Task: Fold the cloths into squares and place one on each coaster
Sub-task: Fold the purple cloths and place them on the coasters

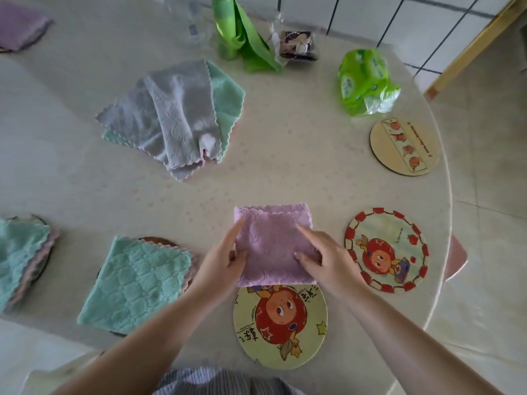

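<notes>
Round tabletop (285,166); its curved right edge runs close past two bare coasters, a red-bordered coaster (387,250) and a pale coaster (405,146) farther back. Open surface lies mid-tabletop, between the folded pink cloth (271,243) and the loose grey and mint cloth pile (174,115) toward the far side. Pink cloth sits near the front edge, folded square, its near edge overlapping the top of the cartoon coaster (281,320). Left hand (225,258) grips the cloth's left edge, thumb on top, fingers curled beneath. Right hand (322,255) pinches its right side, forefinger stretched flat across the fabric. Both forearms reach in from the front edge. Folded mint cloth (137,283) covers a coaster at front left.
</notes>
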The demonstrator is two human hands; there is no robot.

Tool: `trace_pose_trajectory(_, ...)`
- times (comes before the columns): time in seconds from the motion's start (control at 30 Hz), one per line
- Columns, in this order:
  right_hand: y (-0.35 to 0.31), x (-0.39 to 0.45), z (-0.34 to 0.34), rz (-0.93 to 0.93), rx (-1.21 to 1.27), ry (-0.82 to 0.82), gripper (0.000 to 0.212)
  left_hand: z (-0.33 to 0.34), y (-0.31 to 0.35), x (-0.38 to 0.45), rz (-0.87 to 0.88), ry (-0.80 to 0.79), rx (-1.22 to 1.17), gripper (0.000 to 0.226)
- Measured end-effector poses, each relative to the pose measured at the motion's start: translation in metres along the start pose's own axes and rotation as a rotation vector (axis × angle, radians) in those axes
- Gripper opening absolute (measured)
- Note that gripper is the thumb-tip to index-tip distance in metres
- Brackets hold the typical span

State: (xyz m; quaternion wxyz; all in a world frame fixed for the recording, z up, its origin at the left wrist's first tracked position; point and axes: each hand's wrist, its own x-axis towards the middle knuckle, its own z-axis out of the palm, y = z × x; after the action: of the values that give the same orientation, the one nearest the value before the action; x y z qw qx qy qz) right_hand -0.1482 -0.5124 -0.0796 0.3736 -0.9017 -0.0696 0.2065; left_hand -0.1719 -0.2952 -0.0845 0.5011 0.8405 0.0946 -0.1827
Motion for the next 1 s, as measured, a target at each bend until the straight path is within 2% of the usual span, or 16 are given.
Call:
trace_pose_trajectory(0.13,0.008,0.005,0.003,-0.095,-0.118,0.045,0.061,-0.001,0.002,0.002,0.071,0.008,0.077,0.055)
trace_pose_trajectory(0.23,0.01,0.01,0.001,-0.067,-0.146,0.051,0.062,-0.001,0.003,0.007,0.051,0.009,0.049,0.055)
trace_pose_trajectory(0.53,0.015,0.021,0.004,0.005,-0.2,0.005,0.063,0.003,0.005,0.015,0.022,0.025,0.17,0.059)
trace_pose_trajectory(0.6,0.008,0.021,0.001,0.024,-0.2,0.011,0.061,0.005,0.006,0.012,0.047,0.115,0.304,0.061)
trace_pose_trajectory(0.67,0.001,0.022,-0.002,0.028,-0.29,0.098,0.058,0.007,0.006,0.008,0.165,0.183,0.509,0.058)
trace_pose_trajectory(0.73,-0.005,0.024,-0.002,-0.022,-0.465,0.15,0.059,0.012,0.005,0.008,0.324,0.155,0.672,0.052)
trace_pose_trajectory(0.77,-0.007,0.024,0.001,-0.066,-0.526,0.125,0.06,0.015,0.003,0.009,0.372,0.118,0.743,0.053)
trace_pose_trajectory(0.87,-0.001,0.024,0.016,-0.161,-0.672,0.005,0.066,0.019,-0.007,0.014,0.327,0.016,0.863,0.059)
trace_pose_trajectory(1.0,0.013,0.027,0.019,-0.12,-0.718,-0.033,0.069,0.014,-0.018,0.019,0.289,-0.006,0.925,0.068)
